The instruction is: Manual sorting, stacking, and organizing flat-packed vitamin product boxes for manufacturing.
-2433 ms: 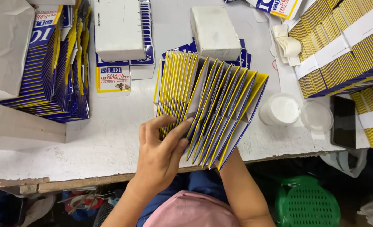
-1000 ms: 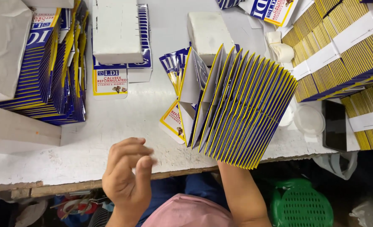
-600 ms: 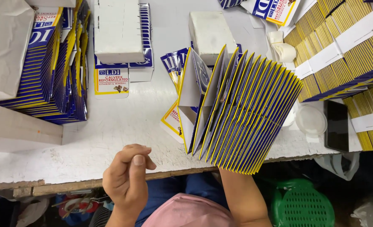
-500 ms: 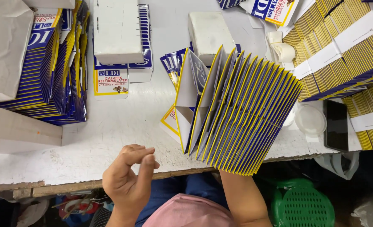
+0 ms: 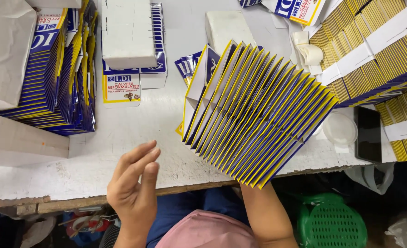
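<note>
A fanned stack of flat blue, yellow and white cartons (image 5: pixel 254 110) stands tilted over the white table (image 5: pixel 98 156), its lower end past the table's front edge. My right forearm (image 5: pixel 264 216) runs up beneath this fan; the right hand itself is hidden under the cartons and supports them. My left hand (image 5: pixel 134 183) hovers over the table's front edge, left of the fan and apart from it, fingers stretched out loosely and holding nothing. A few loose flat cartons (image 5: pixel 189 66) lie behind the fan.
Piles of the same flat cartons (image 5: pixel 52 78) lie at the left. White boxes (image 5: pixel 130 32) (image 5: pixel 228 27) stand at the back. Banded bundles (image 5: pixel 373 50) fill the right side, with a clear round lid (image 5: pixel 340 128) and a black phone (image 5: pixel 367 133) below them. A green basket (image 5: pixel 332 225) sits under the table.
My left hand let go of the fan and drew back to the table's front edge, then uncurled its fingers. The fan rose and tilted up to the right.
</note>
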